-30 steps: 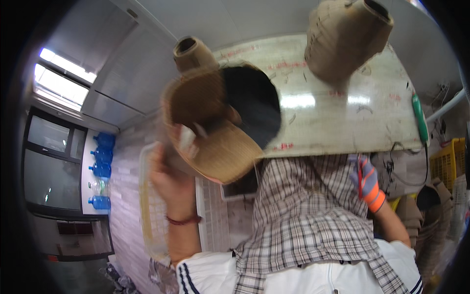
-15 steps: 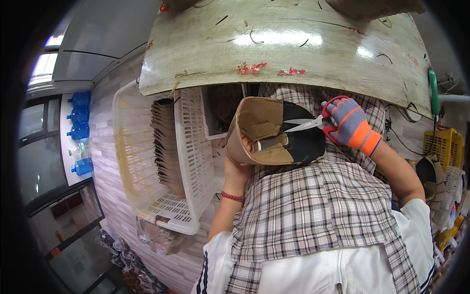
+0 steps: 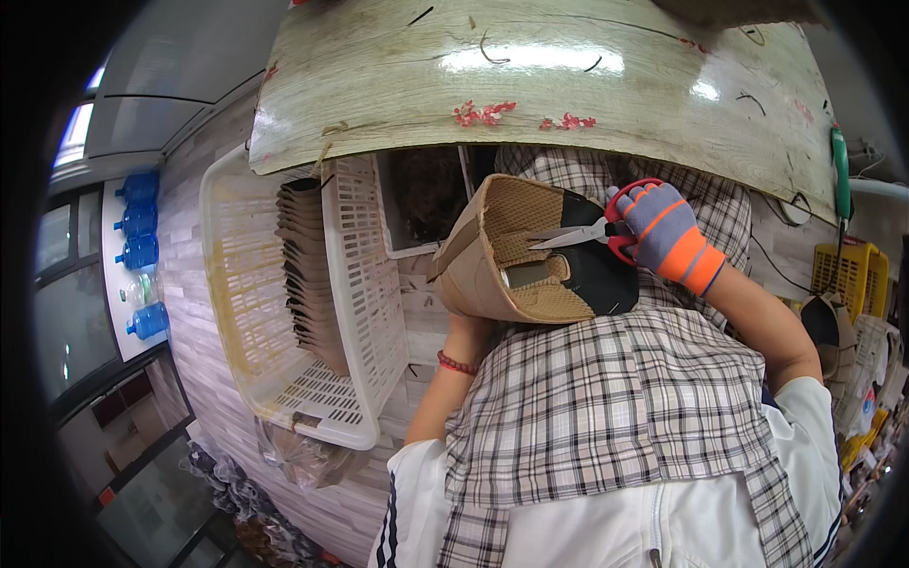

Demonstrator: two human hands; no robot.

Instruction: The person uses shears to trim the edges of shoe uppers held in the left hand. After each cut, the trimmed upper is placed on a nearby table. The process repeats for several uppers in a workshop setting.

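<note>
Pale wood-grain tabletop (image 3: 530,85) filled the far side, with a cream slatted plastic basket (image 3: 365,284) of stacked tan pieces at left. Over a checked apron (image 3: 606,398), the bare left hand (image 3: 464,327) gripped a tan woven shoe upper (image 3: 511,256) from beneath. At right, the gloved right hand (image 3: 668,232) was closed on red-handled scissors (image 3: 592,232), whose blades lay against the upper.

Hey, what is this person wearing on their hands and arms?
The right hand wears a knit work glove, grey-blue with red fingertips and a bright orange band at the cuff. The left hand is mostly hidden; its wrist carries a thin red bead bracelet. Both forearms are bare, with white short sleeves above, the left showing dark stripes.
</note>
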